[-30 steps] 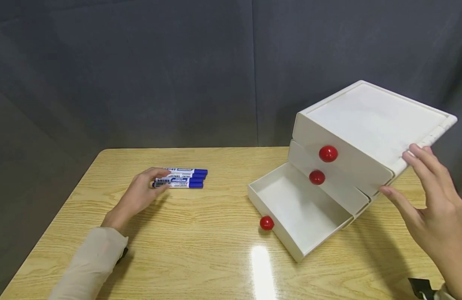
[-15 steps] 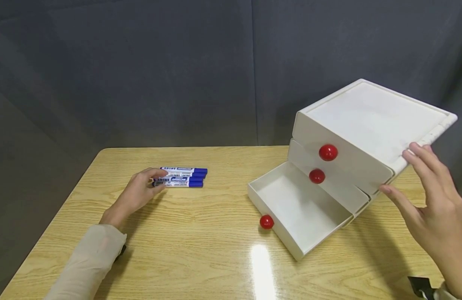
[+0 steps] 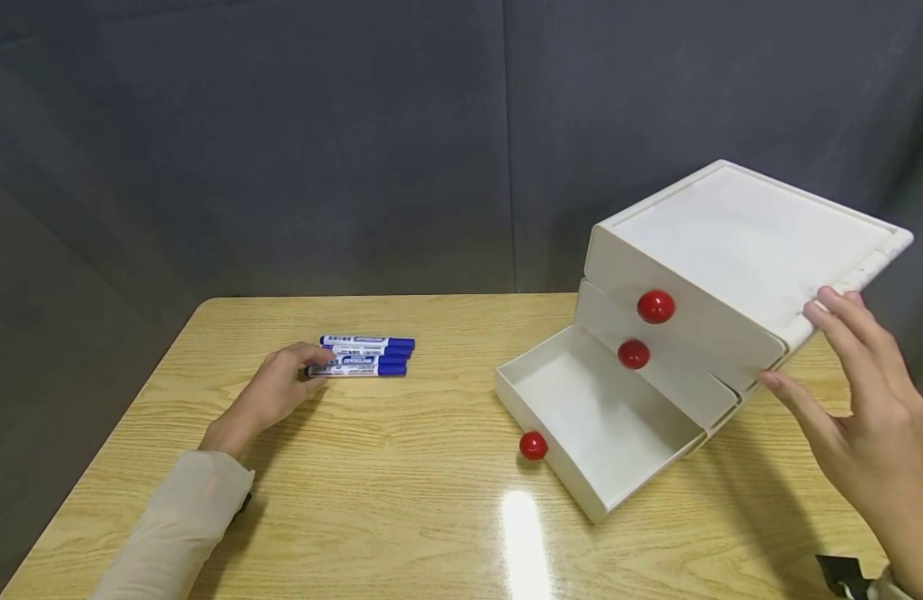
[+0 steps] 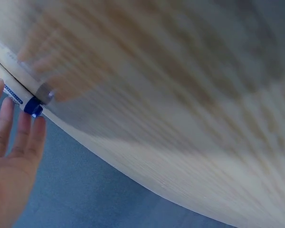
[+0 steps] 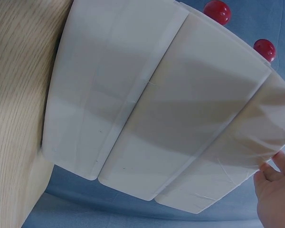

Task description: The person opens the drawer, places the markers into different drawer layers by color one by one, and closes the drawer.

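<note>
Several whiteboard markers with blue caps lie side by side on the table, caps to the right. My left hand is at their left ends, thumb on the near side and fingertips right over the nearer ones. The left wrist view shows its fingers loosely extended beside a marker end. At the right stands a white three-drawer box with round red knobs, its bottom drawer pulled out. My right hand rests on the box's upper right edge, fingers on top and thumb at the front corner.
The wooden table ends at the back against a dark grey curtain. The pulled-out drawer's red knob juts toward the table's middle. A black strap shows by the right wrist.
My left hand has drawn slightly back to the left and nearer, uncovering the farthest marker. The markers, the drawer box and my right hand have stayed in place.
</note>
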A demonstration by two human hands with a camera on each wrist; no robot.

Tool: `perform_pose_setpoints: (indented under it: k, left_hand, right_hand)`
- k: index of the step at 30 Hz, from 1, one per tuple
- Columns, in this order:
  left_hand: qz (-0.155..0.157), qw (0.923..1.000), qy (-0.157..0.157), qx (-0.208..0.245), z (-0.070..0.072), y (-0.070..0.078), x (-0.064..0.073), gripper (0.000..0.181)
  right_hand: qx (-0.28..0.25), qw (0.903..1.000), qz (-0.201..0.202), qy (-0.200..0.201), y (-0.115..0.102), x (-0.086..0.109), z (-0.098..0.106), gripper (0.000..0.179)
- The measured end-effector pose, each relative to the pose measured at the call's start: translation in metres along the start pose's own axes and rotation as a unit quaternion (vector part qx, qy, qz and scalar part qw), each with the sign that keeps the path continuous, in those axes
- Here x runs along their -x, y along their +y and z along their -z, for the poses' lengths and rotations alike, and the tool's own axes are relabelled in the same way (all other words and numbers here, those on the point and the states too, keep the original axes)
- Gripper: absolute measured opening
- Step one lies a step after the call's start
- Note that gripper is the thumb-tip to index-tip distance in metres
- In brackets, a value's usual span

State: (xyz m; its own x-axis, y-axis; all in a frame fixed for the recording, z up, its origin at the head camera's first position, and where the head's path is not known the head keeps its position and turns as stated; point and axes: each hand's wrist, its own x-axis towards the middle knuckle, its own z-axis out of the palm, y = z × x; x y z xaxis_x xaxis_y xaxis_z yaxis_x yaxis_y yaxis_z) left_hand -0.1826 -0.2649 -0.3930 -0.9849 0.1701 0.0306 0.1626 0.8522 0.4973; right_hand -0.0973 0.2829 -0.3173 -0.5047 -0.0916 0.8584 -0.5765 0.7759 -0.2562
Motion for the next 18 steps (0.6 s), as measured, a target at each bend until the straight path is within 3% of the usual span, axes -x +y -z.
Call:
perform_pose_setpoints:
  k: [10,14,18]
  left_hand:
    - [-0.008,0.9993,-0.005,-0.035,-0.0034,-0.0008,-0.0010,0.030]
    - [-0.004,0.9993,-0.022,-0.029,-0.0034,-0.0003,-0.0003,0.029]
    - [-0.019,0.9991,-0.028,-0.026,-0.0038,0.0004,0.0001,0.028]
  right_hand:
    - [-0.001,1.0000,0.005,0.005,-0.0009,-0.0007,-0.0001,0.079]
    - [0.001,1.0000,0.006,0.002,-0.0008,-0.0006,0.0002,0.080]
    - [-0.001,1.0000,0.006,0.004,-0.0017,-0.0013,0.0001,0.079]
